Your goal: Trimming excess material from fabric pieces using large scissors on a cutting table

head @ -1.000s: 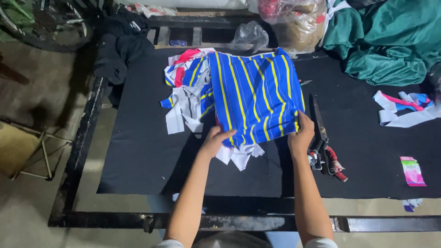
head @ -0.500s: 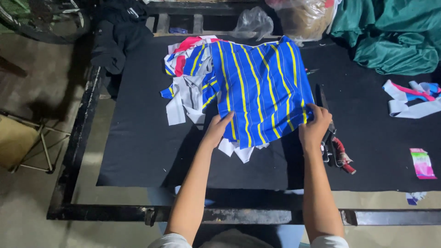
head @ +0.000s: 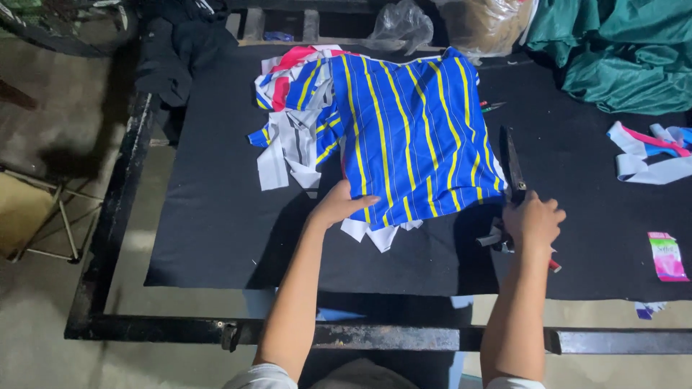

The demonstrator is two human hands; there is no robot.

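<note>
A blue cloth with yellow and white stripes [head: 411, 137] lies spread over a stack of cut fabric pieces on the black table top [head: 216, 216]. My left hand [head: 339, 205] rests flat on the cloth's near left corner, fingers pressing it down. My right hand [head: 532, 220] is closed around the handles of large black scissors [head: 513, 169] that lie just right of the cloth, blades pointing away from me. White and red-blue scraps [head: 288, 108] stick out from under the cloth on its left side.
Green fabric [head: 620, 50] is heaped at the back right. Loose white, pink and blue strips [head: 649, 155] and a pink scrap [head: 667, 256] lie at the right. Clear plastic bags [head: 404, 25] sit at the back. Dark cloth [head: 173, 50] hangs off the back left corner. The metal frame edge [head: 180, 331] runs along the front.
My right hand left the cloth's near right corner and moved right onto the scissors, closing around their handles. My left hand stayed on the cloth's near left corner.
</note>
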